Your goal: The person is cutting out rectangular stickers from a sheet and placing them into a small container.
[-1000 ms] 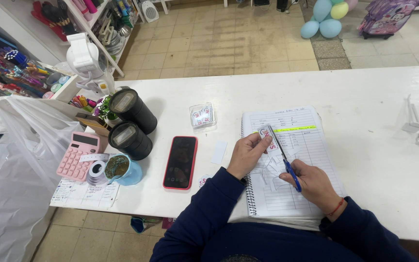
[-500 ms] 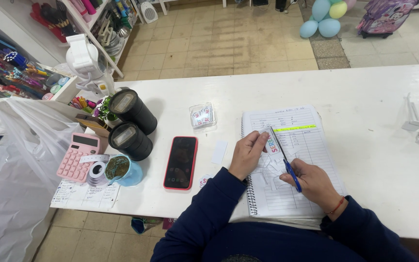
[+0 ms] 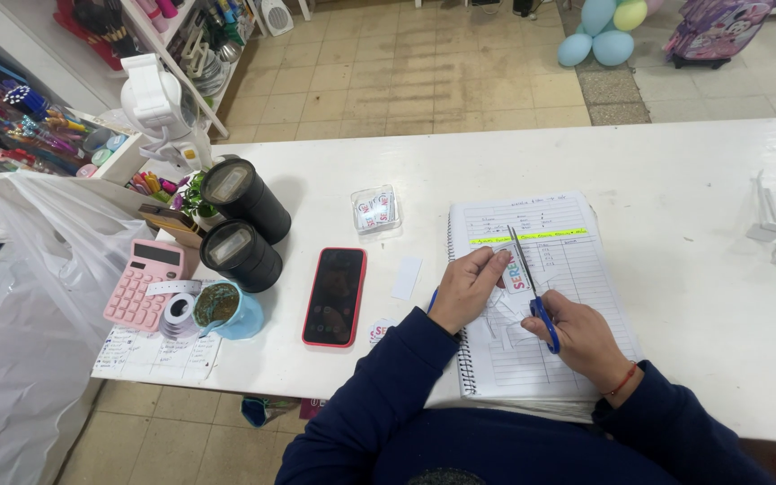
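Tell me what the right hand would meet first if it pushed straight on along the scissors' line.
Likely the small printed sticker that the left hand pinches; the right hand aims the scissors beside it, above the notebook.

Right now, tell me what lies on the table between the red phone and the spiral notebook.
In the head view, a small blank white paper slip lies between the phone and the notebook, on the white table.

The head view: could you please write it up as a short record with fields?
Setting: white table, tiled floor
Left hand: holds a small printed sticker over a spiral notebook
Right hand: holds blue-handled scissors, blades at the sticker
Left of the notebook: red-cased phone, two black cylinders, pink calculator, blue cup
Far left: clear plastic bag
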